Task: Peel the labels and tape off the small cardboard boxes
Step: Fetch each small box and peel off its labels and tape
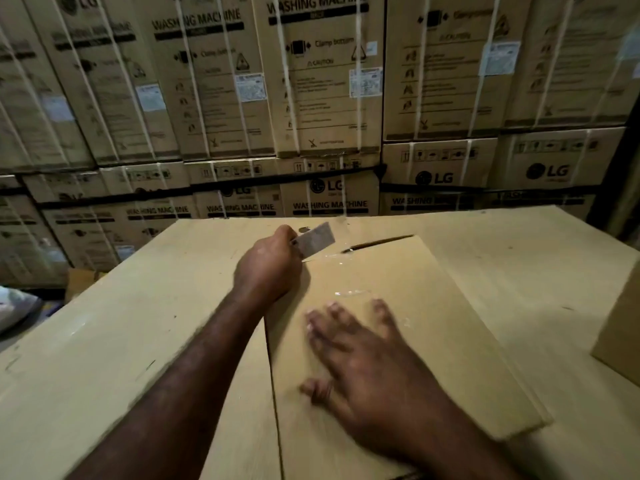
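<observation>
Head view: the left grip [268,268] pinches a grey label [317,240] between thumb and fingertips, and the label sticks up and away past the knuckles. Just right of that grip, glossy clear tape [332,257] lies at the far corner of a flattened cardboard box [443,334]. This box lies flat on the worktop [138,323]. The right grip [363,368] is spread palm down with straight fingers, pressing on the box's middle, nearer the person than the left grip. Well right of it, another box [623,334] stands at the frame edge. Beyond both grips, washing machine cartons [329,81] are stacked like a wall.
</observation>
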Demonstrator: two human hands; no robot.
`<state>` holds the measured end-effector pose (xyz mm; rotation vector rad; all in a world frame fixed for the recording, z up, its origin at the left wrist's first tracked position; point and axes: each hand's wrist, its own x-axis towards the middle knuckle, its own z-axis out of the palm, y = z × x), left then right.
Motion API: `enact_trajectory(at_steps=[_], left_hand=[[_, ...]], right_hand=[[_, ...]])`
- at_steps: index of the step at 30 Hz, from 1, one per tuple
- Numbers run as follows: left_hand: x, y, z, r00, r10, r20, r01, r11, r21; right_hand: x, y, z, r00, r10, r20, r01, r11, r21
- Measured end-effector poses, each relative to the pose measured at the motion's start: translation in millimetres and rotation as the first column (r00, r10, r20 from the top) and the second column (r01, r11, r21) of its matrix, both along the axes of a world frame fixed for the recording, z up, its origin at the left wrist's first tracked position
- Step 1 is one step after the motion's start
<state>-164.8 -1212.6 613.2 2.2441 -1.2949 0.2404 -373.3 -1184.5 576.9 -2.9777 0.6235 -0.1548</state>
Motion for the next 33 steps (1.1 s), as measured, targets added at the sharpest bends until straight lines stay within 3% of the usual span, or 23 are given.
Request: enact_trajectory(at_steps=[3,7,14,19,22,26,30,33], left_hand=[[-10.8,-11.1,-11.5,0.994,-0.083,-0.068,0.082,0.997,-0.014],[-22.8,-33.9,-33.1,0.975,-0.152,-0.161,0.154,0.988,-0.001],[-4.9,-53.0,-58.4,0.994,-0.07,-0.081,0.073,0.997,0.039],[-3.2,-62.4,-64.3,0.99,-0.126,0.067,0.127,0.992,-0.005],[3.1,-65.6,-65.0,0.988,-0.112,-0.11,0.106,0.993,-0.057],[19.9,-68.8,-74.5,0.855,-0.141,-0.498,0.055,0.982,-0.182],[22.8,-76.0,-79.3,0.837,-0.158,-0.524,0.079,0.982,-0.17],[21.1,-76.8,-78.0,0.867,-0.178,-0.465,0.135,0.983,-0.125]], right_hand=[[11.3,18.6,1.8,0.987,0.089,-0.132,-0.09,0.996,-0.001],[19.7,0.2,-4.0,0.99,-0.101,-0.096,0.101,0.995,-0.005],[0.8,-19.1,5.2,0.99,-0.076,-0.121,0.081,0.996,0.037],[21.2,-38.6,5.0,0.97,-0.103,-0.219,0.107,0.994,0.005],[43.4,-45.1,-2.3,0.972,-0.145,-0.186,0.146,0.989,-0.009],[30.6,-31.2,6.3,0.959,-0.13,-0.253,0.13,0.991,-0.017],[3.3,-28.1,13.8,0.919,-0.128,-0.373,0.125,0.992,-0.034],[20.9,-40.9,4.2,0.929,-0.164,-0.331,0.176,0.984,0.006]])
